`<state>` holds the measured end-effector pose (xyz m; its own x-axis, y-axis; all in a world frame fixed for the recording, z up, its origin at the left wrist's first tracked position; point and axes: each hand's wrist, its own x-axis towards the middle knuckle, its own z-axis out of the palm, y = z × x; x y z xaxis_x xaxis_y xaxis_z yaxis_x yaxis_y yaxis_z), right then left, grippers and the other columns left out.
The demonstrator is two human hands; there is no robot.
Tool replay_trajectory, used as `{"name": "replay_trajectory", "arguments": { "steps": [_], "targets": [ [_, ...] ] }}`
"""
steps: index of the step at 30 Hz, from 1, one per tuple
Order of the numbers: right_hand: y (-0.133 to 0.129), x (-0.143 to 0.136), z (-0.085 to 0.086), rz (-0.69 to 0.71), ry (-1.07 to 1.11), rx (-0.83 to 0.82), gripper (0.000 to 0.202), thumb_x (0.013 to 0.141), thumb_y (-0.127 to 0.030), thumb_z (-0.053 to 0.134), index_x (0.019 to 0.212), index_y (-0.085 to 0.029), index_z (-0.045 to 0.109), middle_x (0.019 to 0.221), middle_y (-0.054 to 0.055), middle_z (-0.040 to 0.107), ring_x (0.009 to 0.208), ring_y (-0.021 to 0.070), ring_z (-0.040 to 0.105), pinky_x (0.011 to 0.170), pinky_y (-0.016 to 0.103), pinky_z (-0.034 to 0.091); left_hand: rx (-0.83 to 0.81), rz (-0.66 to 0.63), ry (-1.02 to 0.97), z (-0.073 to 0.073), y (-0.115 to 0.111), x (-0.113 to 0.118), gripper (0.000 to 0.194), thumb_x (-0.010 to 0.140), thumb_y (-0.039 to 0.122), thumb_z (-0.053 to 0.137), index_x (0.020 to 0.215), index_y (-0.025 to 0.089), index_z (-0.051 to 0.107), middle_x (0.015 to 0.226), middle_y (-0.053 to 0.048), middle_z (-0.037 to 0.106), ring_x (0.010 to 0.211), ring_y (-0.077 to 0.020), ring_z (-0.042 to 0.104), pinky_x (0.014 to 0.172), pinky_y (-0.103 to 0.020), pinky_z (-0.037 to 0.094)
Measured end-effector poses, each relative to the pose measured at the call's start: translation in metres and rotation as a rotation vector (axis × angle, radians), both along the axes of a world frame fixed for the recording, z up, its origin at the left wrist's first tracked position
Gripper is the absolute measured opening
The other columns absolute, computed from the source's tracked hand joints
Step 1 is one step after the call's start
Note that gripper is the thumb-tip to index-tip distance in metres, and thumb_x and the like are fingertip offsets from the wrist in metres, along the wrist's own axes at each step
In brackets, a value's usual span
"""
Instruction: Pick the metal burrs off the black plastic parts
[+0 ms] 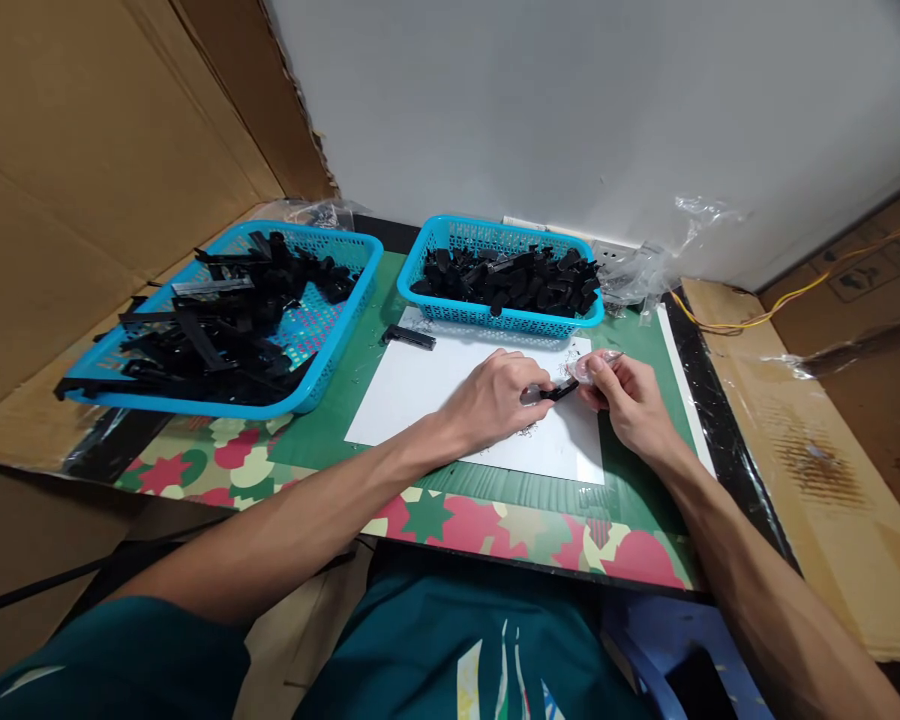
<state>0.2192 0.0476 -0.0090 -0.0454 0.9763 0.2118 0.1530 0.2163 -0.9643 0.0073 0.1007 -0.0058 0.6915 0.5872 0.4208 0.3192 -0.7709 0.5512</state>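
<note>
Over white sheet [435,395], left hand [495,395], right hand [626,395], pinching small black part [560,391]

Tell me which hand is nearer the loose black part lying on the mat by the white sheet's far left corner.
Left. The left hand rests on the white sheet, just right of and nearer than the loose black part. The right hand lies farther right, beyond the left hand.

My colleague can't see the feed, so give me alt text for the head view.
Left hand and right hand together hold a small black part over a white sheet on a green mat. Behind stand two blue baskets of black parts, one at left, one ahead.
</note>
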Motion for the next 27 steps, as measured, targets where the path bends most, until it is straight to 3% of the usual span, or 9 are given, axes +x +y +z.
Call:
{"name": "replay_trajectory", "arguments": {
  "steps": [8, 15, 27],
  "targets": [
    [0.002, -0.005, -0.005, -0.124, -0.132, 0.127, 0.044, 0.107, -0.056, 0.049, 0.082, -0.021, 0.058, 0.068, -0.002, 0.049, 0.057, 0.0123, 0.040, 0.055, 0.030, 0.030, 0.083, 0.002, 0.014, -0.006, 0.001, 0.000, 0.010, 0.089, 0.020, 0.072, 0.095, 0.017, 0.079, 0.089, -0.004, 0.080, 0.085, -0.0210, 0.072, 0.083, -0.036, 0.049],
    [0.006, -0.011, -0.008, -0.119, -0.203, 0.188, 0.045, 0.109, -0.054, 0.045, 0.080, -0.022, 0.055, 0.066, -0.002, 0.050, 0.057, 0.0134, 0.044, 0.056, 0.030, 0.035, 0.104, 0.021, 0.050, 0.000, -0.002, 0.001, 0.010, 0.090, 0.018, 0.069, 0.087, 0.017, 0.078, 0.078, -0.002, 0.075, 0.075, -0.0186, 0.067, 0.080, -0.035, 0.049],
    [0.006, -0.013, -0.008, -0.149, -0.261, 0.138, 0.048, 0.107, -0.062, 0.045, 0.080, -0.023, 0.055, 0.066, -0.001, 0.052, 0.058, 0.0145, 0.046, 0.056, 0.030, 0.037, 0.064, -0.020, 0.071, 0.005, -0.003, 0.001, 0.013, 0.093, 0.019, 0.067, 0.087, 0.016, 0.079, 0.076, -0.003, 0.073, 0.074, -0.0187, 0.066, 0.079, -0.035, 0.051]
  ]
}}
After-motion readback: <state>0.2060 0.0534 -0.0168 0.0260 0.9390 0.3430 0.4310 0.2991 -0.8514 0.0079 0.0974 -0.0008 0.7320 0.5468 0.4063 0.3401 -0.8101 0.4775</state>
